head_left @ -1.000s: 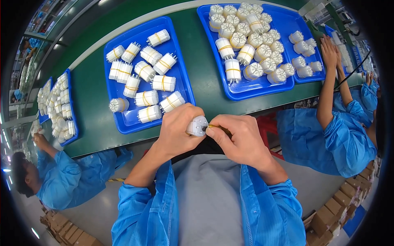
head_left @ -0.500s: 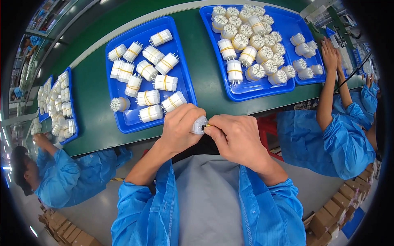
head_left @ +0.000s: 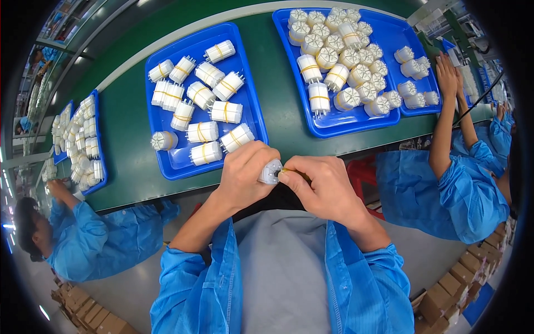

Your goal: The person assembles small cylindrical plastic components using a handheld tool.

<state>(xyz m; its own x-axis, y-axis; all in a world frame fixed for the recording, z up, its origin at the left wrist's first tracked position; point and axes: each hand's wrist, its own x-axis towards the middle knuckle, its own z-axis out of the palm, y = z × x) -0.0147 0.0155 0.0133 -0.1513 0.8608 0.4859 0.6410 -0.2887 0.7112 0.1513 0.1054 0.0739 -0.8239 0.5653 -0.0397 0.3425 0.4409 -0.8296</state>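
Just beyond the near edge of the bench, my left hand is closed around a white plastic cylinder, whose end face points toward the right. My right hand pinches a thin yellow rubber band against that end, thumb and forefinger together. Most of the cylinder and of the band is covered by my fingers. Ahead of my left hand, a blue tray holds several similar white cylinders with pins, most with a yellow band around them.
Farther right on the green bench stands a blue tray heaped with white cylinders, beside another blue tray. A co-worker's hands rest by it. Another person works at the left trays. A red stool stands below the bench.
My right hand's fingers have shifted slightly at the cylinder's end, and more of the yellow band shows beneath them. My left hand keeps its hold almost unmoved.
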